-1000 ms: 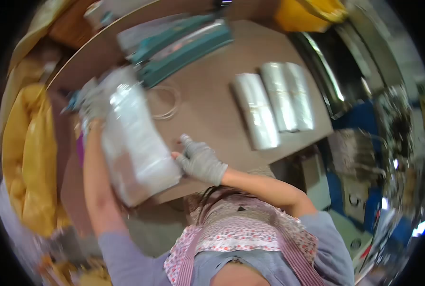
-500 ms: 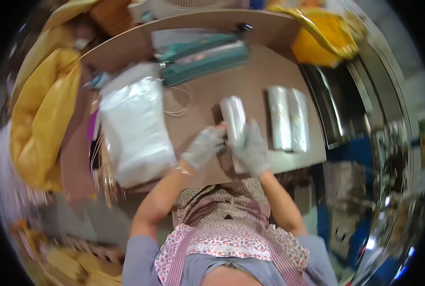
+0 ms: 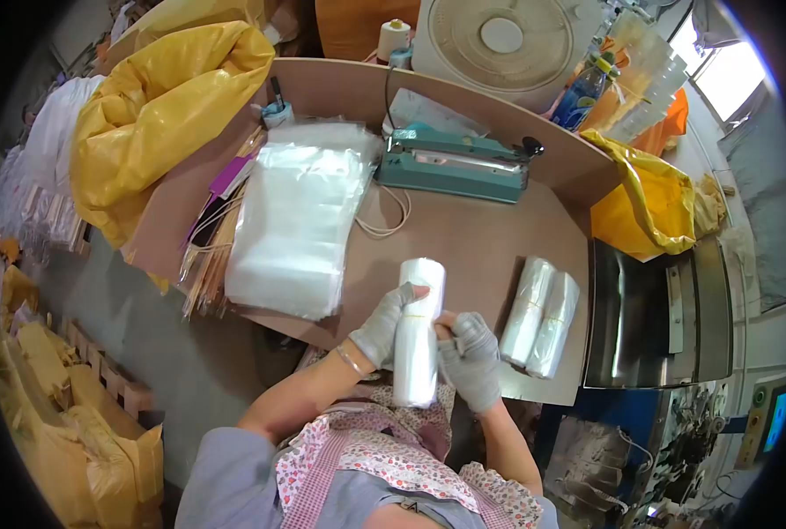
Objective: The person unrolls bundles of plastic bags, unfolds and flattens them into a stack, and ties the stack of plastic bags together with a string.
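Observation:
A roll of clear plastic bags (image 3: pixel 418 357) stands nearly upright in view at the table's front edge, with a thin yellowish band around its middle. My left hand (image 3: pixel 382 328), in a pale fingerless-tipped glove, grips the roll from the left with the thumb across it. Close against the roll's right side, my gloved right hand (image 3: pixel 470 357) has its fingers curled together near the band; what they pinch is hidden. Two more banded rolls of plastic bags (image 3: pixel 540 317) lie side by side to the right.
A stack of flat clear bags (image 3: pixel 292 229) lies at left, beside a loop of cord (image 3: pixel 389 216). Behind stands a teal heat sealer (image 3: pixel 453 166). Yellow sacks (image 3: pixel 168 123) flank the table, whose raised rim (image 3: pixel 340 84) curves behind. A fan (image 3: pixel 501 37) stands beyond.
The camera view has shifted, so the table sits lower in it. My left hand now wraps the roll, and my right hand has come off its side into a curled grip. The band now shows.

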Demonstrator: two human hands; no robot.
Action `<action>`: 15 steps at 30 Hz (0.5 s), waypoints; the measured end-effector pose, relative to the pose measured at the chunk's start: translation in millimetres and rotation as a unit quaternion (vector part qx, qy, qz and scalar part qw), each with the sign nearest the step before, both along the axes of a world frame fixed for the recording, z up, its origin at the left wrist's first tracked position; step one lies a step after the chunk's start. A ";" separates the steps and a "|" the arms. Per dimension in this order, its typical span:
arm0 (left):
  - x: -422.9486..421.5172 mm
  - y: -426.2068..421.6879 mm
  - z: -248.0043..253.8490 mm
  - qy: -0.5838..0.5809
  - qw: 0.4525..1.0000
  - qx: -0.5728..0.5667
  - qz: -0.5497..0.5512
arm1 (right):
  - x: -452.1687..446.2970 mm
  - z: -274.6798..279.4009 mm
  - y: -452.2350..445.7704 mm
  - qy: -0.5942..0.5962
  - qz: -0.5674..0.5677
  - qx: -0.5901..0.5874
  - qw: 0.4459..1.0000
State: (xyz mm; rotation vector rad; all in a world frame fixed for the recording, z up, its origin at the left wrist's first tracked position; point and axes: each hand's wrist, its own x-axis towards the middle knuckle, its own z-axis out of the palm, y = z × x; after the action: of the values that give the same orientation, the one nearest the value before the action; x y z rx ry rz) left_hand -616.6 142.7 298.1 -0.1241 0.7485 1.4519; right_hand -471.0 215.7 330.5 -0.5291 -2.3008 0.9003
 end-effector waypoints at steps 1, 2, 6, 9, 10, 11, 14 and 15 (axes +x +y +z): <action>-0.5 2.1 1.7 0.019 0.999 -0.018 -0.027 | -2.9 14.6 5.7 -0.019 0.022 0.144 0.989; 4.3 3.8 9.0 0.023 0.999 -0.026 -0.009 | -2.6 17.0 8.7 -0.039 0.030 0.162 0.986; 5.9 13.2 10.8 0.098 0.995 -0.031 -0.010 | -1.4 9.3 24.3 -0.014 0.053 0.037 0.998; -5.5 24.6 16.9 0.034 0.999 -0.027 -0.010 | 11.8 13.4 25.5 0.031 0.235 -0.383 0.893; -11.1 26.3 29.4 0.028 1.000 -0.007 0.000 | 16.4 30.5 26.7 0.005 0.303 -0.347 0.888; -23.1 32.6 23.0 -0.015 0.998 0.032 0.048 | 23.9 38.0 30.6 -0.074 0.345 -0.380 0.855; -45.3 29.6 45.2 0.197 0.968 0.003 0.157 | 50.8 39.7 64.1 -0.161 0.389 -0.286 0.861; -69.0 23.3 27.3 0.207 0.966 0.007 0.154 | 60.6 40.2 82.9 -0.176 0.412 -0.250 0.858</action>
State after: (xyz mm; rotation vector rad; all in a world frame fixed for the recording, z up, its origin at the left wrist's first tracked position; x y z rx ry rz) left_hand -685.5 166.0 325.4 0.0825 1.0948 1.8076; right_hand -410.4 298.6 370.7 0.1669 -2.6398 1.9857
